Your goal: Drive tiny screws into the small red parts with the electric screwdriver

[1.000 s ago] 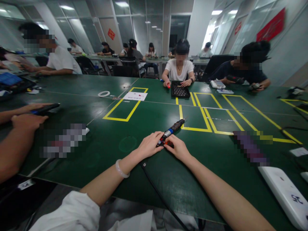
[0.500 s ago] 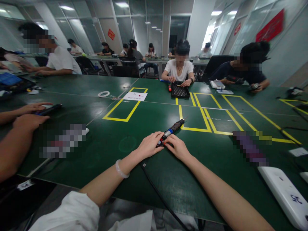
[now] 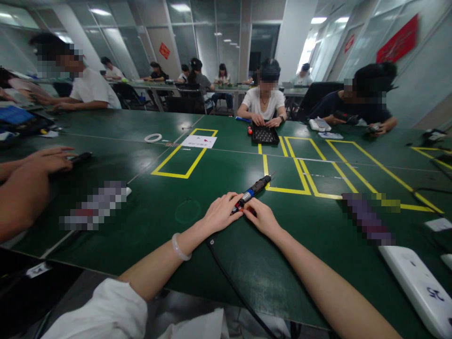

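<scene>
A slim electric screwdriver (image 3: 259, 186) with a black body, a silver section and a blue band lies slantwise on the green table, its thin bit directed away from me to the right. My left hand (image 3: 221, 212) is closed over its near part, the fingers resting across the body. At the tool's near end, my right hand (image 3: 261, 216) has its fingers curled in and pressed against it. A little red shows between the fingertips; what it is stays hidden. A black cable (image 3: 229, 275) runs from beneath my left wrist toward the table's front edge.
Yellow tape outlines (image 3: 287, 191) mark the table ahead. A paper sheet (image 3: 199, 141) and a tape roll (image 3: 153, 138) lie farther off. White power strip (image 3: 413, 287) sits to my right. Opposite, a person works over a black tray (image 3: 264, 135); another person's hands (image 3: 52, 160) are at left.
My hands and the screwdriver stay almost in place, with only slight finger movement. At left, the other person's hands have shifted over their dark tool. The person opposite has brought a hand over the tray.
</scene>
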Action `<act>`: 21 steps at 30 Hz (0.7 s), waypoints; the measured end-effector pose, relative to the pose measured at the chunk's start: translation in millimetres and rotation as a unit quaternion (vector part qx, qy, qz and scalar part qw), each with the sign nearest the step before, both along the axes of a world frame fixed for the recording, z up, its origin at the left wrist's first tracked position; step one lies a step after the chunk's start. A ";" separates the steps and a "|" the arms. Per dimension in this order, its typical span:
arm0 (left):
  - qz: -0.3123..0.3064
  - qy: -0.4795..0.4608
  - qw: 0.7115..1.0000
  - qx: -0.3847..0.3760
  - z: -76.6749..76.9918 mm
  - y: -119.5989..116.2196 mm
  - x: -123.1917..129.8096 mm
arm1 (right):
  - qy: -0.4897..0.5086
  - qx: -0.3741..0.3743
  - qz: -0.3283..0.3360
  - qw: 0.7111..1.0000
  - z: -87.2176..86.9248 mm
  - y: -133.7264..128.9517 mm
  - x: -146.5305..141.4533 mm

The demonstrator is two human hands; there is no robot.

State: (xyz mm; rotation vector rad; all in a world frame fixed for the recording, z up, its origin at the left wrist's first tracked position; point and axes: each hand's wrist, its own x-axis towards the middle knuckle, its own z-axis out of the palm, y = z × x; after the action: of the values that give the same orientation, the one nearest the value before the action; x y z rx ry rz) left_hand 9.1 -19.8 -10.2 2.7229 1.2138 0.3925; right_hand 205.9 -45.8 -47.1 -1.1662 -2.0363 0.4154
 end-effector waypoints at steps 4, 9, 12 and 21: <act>0.003 0.015 1.000 0.006 2.4 4.2 -3.6 | 0.007 -0.009 -0.001 1.000 3.9 -2.7 1.1; 0.055 0.040 0.997 0.026 5.3 18.7 -21.1 | 0.004 -0.026 -0.008 1.000 3.4 -3.1 4.2; 0.112 0.054 0.992 0.031 6.0 35.5 -41.8 | 0.002 -0.028 -0.007 1.000 2.3 -2.5 4.8; 0.353 0.091 0.931 -0.006 3.8 90.3 -140.2 | -0.008 -0.034 -0.004 0.999 4.0 -2.9 5.3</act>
State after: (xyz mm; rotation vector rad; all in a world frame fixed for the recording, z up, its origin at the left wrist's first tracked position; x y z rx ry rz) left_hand -131.0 70.6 -6.5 2.2534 2.2215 0.1910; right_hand 211.3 -48.8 -43.1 -1.2212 -2.0452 0.4750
